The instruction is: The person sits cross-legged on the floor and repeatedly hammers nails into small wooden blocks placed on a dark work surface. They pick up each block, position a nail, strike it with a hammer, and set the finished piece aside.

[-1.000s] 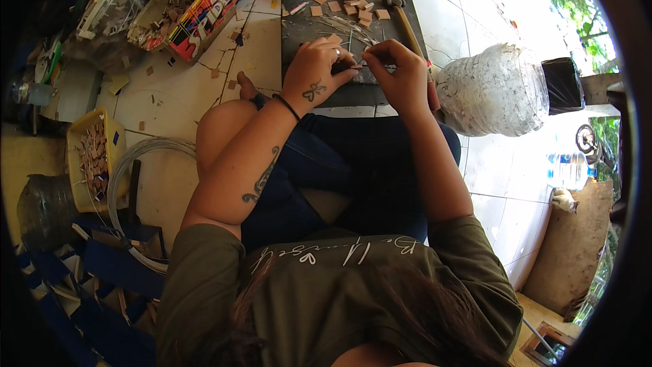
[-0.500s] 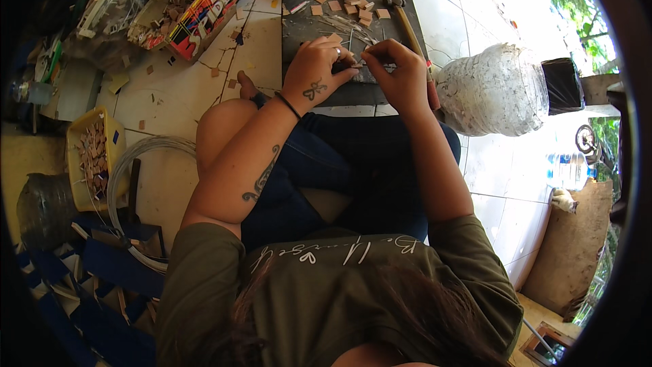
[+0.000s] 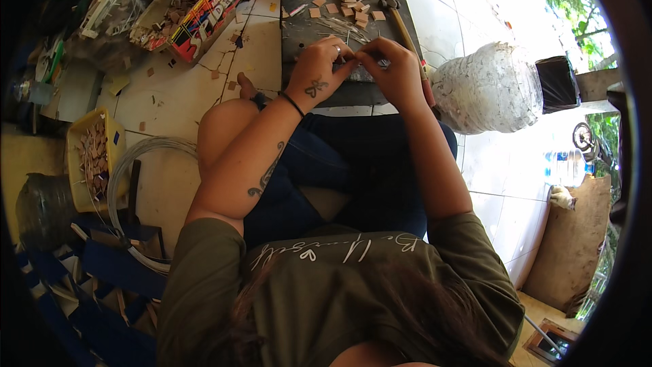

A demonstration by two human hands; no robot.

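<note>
Above the near edge of a low dark worktable (image 3: 295, 27), my left hand (image 3: 319, 68) and my right hand (image 3: 392, 71) meet with fingertips pinched together. Whatever sits between the fingers is too small and covered to make out. Just beyond my hands lie thin pale strips (image 3: 341, 27), perhaps wire offcuts. Farther back, several small square wooden tiles (image 3: 353, 8) are spread and partly stacked. A hammer (image 3: 407, 35) rests along the table's right edge, its red handle end beside my right wrist.
A colourful cardboard box (image 3: 204, 17) of wood scraps stands at far left. On the left are a yellow tub (image 3: 112, 194) of small pieces and a coil of wire (image 3: 122, 163). A large whitish wrapped bundle (image 3: 489, 88) sits right of the table.
My right hand has moved left, so the fingertips of both hands now touch or nearly touch. The tiles and hammer lie as before, with the view slightly shifted.
</note>
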